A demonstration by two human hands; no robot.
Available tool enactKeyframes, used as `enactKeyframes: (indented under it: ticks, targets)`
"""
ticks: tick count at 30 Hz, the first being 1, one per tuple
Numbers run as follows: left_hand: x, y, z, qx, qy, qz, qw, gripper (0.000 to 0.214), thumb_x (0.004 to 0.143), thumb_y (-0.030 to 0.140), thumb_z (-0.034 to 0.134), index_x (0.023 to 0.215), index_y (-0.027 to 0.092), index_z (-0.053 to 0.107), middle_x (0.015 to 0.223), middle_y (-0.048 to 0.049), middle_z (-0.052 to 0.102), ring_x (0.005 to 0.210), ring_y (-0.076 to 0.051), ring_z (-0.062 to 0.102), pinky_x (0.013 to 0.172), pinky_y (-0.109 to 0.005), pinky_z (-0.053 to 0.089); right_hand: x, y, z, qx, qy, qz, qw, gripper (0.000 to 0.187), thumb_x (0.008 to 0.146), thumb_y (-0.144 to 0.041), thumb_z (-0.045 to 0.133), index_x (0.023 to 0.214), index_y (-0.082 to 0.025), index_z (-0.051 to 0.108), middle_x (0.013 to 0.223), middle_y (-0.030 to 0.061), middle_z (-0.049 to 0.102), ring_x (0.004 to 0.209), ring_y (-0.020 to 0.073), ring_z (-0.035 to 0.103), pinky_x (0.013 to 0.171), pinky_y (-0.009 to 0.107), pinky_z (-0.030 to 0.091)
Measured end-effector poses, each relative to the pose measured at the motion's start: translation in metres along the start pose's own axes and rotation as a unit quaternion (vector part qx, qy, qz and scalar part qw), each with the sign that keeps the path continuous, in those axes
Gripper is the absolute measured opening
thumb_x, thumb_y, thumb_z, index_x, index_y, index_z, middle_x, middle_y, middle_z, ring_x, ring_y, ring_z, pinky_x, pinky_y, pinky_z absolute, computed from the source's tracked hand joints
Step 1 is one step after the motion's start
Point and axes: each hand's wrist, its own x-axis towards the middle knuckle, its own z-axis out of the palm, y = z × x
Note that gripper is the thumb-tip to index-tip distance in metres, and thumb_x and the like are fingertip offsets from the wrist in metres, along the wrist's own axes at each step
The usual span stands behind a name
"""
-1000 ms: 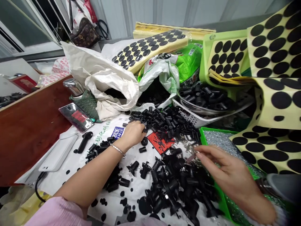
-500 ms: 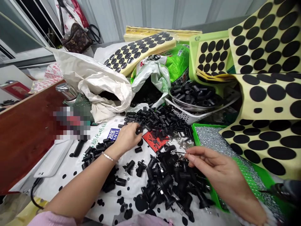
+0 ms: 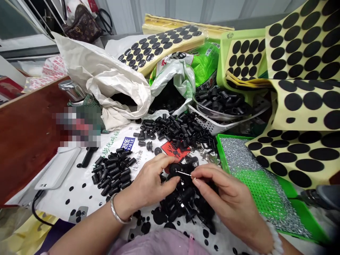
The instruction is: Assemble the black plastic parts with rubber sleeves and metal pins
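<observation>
The left hand (image 3: pixel 152 179) gripped a black cap (image 3: pixel 172 166); at its three o'clock, the right hand (image 3: pixel 230 194) pinched a pin (image 3: pixel 183 173), best kept steady.

In left hand (image 3: pixel 151 180): black cap (image 3: pixel 174 168), plastic by look, mostly matt. At fingertips of right hand (image 3: pixel 228 194): thin pin (image 3: pixel 183 173), bright metal. On left wrist: bangle (image 3: pixel 114 210), polished silvery metal. On right wrist: beaded bracelet (image 3: pixel 275 238), smooth, pale. Left of left hand: tubes (image 3: pixel 114 173), black plastic, faint sheen. Right of right hand: tray (image 3: pixel 222 156), glossy green plastic; metal bits (image 3: pixel 293 220) inside, silvery, rough-looking. Beyond right hand: yellow sheets (image 3: pixel 305 115), smooth, paper-like; discs (image 3: pixel 293 101), matt black. Far left of left hand: board (image 3: pixel 26 131), red-brown wood, smooth.
</observation>
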Motion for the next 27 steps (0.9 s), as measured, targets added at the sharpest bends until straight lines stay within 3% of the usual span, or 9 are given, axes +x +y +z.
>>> enactKeyframes:
  ticks: [6, 12, 15, 18, 22, 27]
  targets:
    - [-0.009, 0.0, -0.004, -0.01, -0.012, -0.005, 1.0, 0.042, 0.076, 0.018, 0.059, 0.116, 0.02, 0.046, 0.104, -0.0067, 0.059, 0.09, -0.018, 0.057, 0.08, -0.03, 0.047, -0.002, -0.007, -0.005, -0.044, -0.032, -0.059, 0.997, 0.016, 0.081, -0.014, 0.049, 0.093, -0.02, 0.056, 0.087, 0.0038, 0.062, 0.08, 0.0139, 0.06, 0.068, 0.026, 0.051]
    - [-0.008, 0.002, -0.013, -0.038, -0.084, 0.025, 0.995, 0.033, 0.078, 0.021, 0.06, 0.11, 0.017, 0.054, 0.093, -0.0063, 0.059, 0.083, -0.017, 0.057, 0.076, -0.028, 0.046, -0.001, -0.014, -0.006, -0.079, -0.085, -0.096, 0.989, 0.017, 0.082, -0.01, 0.046, 0.093, -0.019, 0.055, 0.085, 0.004, 0.06, 0.079, 0.0129, 0.058, 0.068, 0.025, 0.049]
    - [-0.006, 0.002, -0.014, -0.095, -0.1, 0.034, 0.99, 0.032, 0.079, 0.024, 0.061, 0.11, 0.017, 0.057, 0.098, -0.0075, 0.061, 0.09, -0.017, 0.057, 0.081, -0.029, 0.046, -0.001, -0.014, -0.002, -0.072, -0.101, -0.095, 0.988, 0.017, 0.083, -0.01, 0.045, 0.093, -0.018, 0.055, 0.084, 0.0044, 0.06, 0.078, 0.0133, 0.058, 0.069, 0.026, 0.049]
    - [-0.007, -0.001, -0.012, -0.18, -0.114, -0.011, 0.977, 0.032, 0.078, 0.022, 0.063, 0.109, 0.019, 0.058, 0.103, -0.0056, 0.062, 0.094, -0.017, 0.058, 0.086, -0.028, 0.045, 0.0, -0.013, 0.0, -0.051, -0.107, -0.081, 0.99, 0.017, 0.083, -0.011, 0.044, 0.092, -0.019, 0.056, 0.083, 0.004, 0.06, 0.077, 0.0131, 0.057, 0.067, 0.026, 0.048]
    - [-0.01, -0.006, -0.005, -0.326, -0.103, -0.102, 0.934, 0.04, 0.072, 0.017, 0.067, 0.11, 0.02, 0.055, 0.104, -0.004, 0.061, 0.095, -0.016, 0.057, 0.086, -0.028, 0.047, 0.001, -0.01, 0.003, -0.024, -0.112, -0.061, 0.992, 0.016, 0.084, -0.01, 0.045, 0.091, -0.018, 0.056, 0.082, 0.0031, 0.06, 0.077, 0.0117, 0.057, 0.067, 0.024, 0.048]
    - [-0.009, -0.008, 0.002, -0.411, -0.096, -0.155, 0.893, 0.027, 0.069, 0.016, 0.07, 0.094, 0.016, 0.06, 0.085, -0.0025, 0.062, 0.079, -0.013, 0.058, 0.075, -0.025, 0.049, 0.0, -0.006, 0.008, -0.01, -0.115, -0.046, 0.992, 0.015, 0.084, -0.01, 0.045, 0.089, -0.017, 0.057, 0.081, 0.0033, 0.059, 0.074, 0.0116, 0.056, 0.065, 0.025, 0.047]
